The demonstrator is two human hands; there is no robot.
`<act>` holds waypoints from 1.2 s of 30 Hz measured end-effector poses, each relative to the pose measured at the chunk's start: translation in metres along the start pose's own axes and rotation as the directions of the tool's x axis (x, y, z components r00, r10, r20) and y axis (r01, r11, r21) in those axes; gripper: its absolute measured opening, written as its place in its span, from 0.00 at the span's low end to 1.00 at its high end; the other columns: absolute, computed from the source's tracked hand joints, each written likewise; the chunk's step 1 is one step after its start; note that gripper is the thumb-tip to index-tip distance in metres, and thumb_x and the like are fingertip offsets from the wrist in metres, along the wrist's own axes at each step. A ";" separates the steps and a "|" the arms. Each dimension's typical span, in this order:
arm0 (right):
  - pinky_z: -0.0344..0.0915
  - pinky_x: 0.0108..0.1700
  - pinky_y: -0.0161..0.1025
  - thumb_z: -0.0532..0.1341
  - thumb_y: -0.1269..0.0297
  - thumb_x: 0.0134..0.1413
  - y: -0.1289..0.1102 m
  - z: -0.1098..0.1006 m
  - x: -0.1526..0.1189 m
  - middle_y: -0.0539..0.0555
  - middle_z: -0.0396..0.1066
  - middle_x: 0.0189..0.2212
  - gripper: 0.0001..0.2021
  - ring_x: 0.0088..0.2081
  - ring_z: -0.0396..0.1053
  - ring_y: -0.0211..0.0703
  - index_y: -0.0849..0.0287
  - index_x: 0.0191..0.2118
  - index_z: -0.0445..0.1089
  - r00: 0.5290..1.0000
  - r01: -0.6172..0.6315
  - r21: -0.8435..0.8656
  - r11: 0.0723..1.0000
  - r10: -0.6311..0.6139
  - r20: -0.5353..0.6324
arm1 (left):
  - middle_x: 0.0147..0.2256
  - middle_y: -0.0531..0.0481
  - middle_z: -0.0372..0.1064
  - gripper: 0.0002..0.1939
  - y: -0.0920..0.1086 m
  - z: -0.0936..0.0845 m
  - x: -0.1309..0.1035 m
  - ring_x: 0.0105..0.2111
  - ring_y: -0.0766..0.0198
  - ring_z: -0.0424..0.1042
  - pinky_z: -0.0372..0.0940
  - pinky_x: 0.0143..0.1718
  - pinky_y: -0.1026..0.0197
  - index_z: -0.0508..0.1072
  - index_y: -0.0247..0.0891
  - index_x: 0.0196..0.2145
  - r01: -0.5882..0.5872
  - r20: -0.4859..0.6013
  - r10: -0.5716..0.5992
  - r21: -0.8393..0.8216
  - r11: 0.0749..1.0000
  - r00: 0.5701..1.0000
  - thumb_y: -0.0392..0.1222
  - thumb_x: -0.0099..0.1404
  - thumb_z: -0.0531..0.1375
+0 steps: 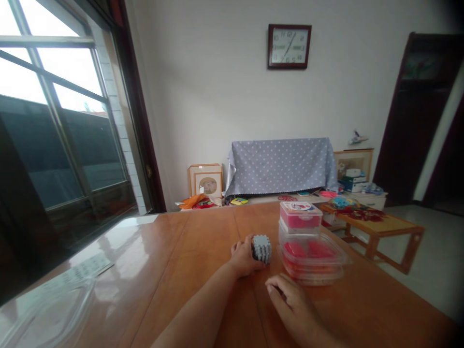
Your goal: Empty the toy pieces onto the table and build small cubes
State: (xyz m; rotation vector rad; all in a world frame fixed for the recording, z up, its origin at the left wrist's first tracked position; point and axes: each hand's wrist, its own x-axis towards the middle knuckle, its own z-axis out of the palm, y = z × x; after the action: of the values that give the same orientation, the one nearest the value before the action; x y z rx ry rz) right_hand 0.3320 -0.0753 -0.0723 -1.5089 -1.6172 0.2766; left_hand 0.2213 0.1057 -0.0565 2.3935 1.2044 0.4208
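My left hand (243, 257) reaches out over the wooden table (188, 261), its fingers wrapped round the left side of a small grey block with a bumpy, toothed edge (262, 248). The block seems made of stacked layers and stands at the table surface. Closer to me and to the right, my right hand (290, 298) rests with its fingers curled in and the thumb alongside them; nothing shows in it. Just beyond that hand are clear plastic tubs (311, 263) with red and orange contents. Behind them stands a lidded box (300, 217) with pink contents.
At the left lie a clear plastic lid (54, 314) and a printed sheet (76, 275). Past the table's far edge stand a polka-dot cloth-covered object (281, 166) and picture frames (206, 181). A low wooden table (391, 229) is on the right, below the wall clock (289, 47).
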 end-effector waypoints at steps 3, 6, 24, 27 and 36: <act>0.64 0.41 0.39 0.51 0.60 0.68 -0.002 -0.001 -0.002 0.52 0.71 0.32 0.13 0.36 0.69 0.45 0.55 0.35 0.70 1.000 0.014 -0.013 1.000 -0.014 -0.011 | 0.54 0.44 0.69 0.58 -0.009 -0.001 -0.017 0.60 0.44 0.62 0.47 0.64 0.47 0.53 0.48 0.66 -0.024 -0.031 0.024 0.004 1.000 0.999 0.61 0.41 0.70; 0.64 0.42 0.40 0.50 0.59 0.69 -0.006 -0.003 -0.005 0.53 0.71 0.33 0.13 0.38 0.70 0.45 0.55 0.37 0.69 0.999 0.033 0.004 0.999 -0.033 -0.035 | 0.54 0.44 0.68 0.58 -0.015 -0.003 -0.037 0.60 0.44 0.62 0.46 0.65 0.46 0.53 0.49 0.66 -0.025 -0.041 0.026 0.012 1.000 0.999 0.61 0.41 0.70; 0.66 0.60 0.49 0.61 0.42 0.57 -0.016 0.034 0.007 0.58 0.76 0.49 0.22 0.55 0.71 0.51 0.57 0.43 0.74 0.765 -0.377 0.831 0.409 0.644 0.030 | 0.57 0.45 0.68 0.62 -0.015 -0.022 -0.154 0.61 0.45 0.60 0.37 0.68 0.42 0.47 0.48 0.69 0.014 -0.046 -0.015 -0.031 0.999 0.999 0.60 0.42 0.70; 0.69 0.58 0.48 0.57 0.40 0.59 -0.016 0.041 0.017 0.58 0.77 0.47 0.24 0.54 0.72 0.50 0.57 0.42 0.73 0.756 -0.360 0.858 0.366 0.653 0.038 | 0.57 0.44 0.68 0.62 -0.014 -0.020 -0.159 0.61 0.44 0.60 0.37 0.68 0.41 0.47 0.47 0.70 0.035 -0.046 -0.037 -0.032 0.999 0.998 0.60 0.42 0.70; 0.70 0.56 0.46 0.55 0.38 0.60 -0.012 0.043 0.026 0.59 0.77 0.46 0.26 0.53 0.73 0.50 0.58 0.44 0.72 0.807 -0.319 0.894 0.315 0.584 0.083 | 0.59 0.45 0.67 0.58 -0.011 -0.021 -0.163 0.62 0.43 0.59 0.37 0.68 0.40 0.52 0.50 0.68 0.021 -0.040 -0.024 -0.064 0.998 0.999 0.61 0.43 0.70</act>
State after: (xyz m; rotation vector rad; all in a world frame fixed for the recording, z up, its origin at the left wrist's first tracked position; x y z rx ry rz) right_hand 0.2968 -0.0384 -0.0780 -1.0147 -0.5217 1.0381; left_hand 0.1105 -0.0156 -0.0566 2.3257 1.2162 0.4961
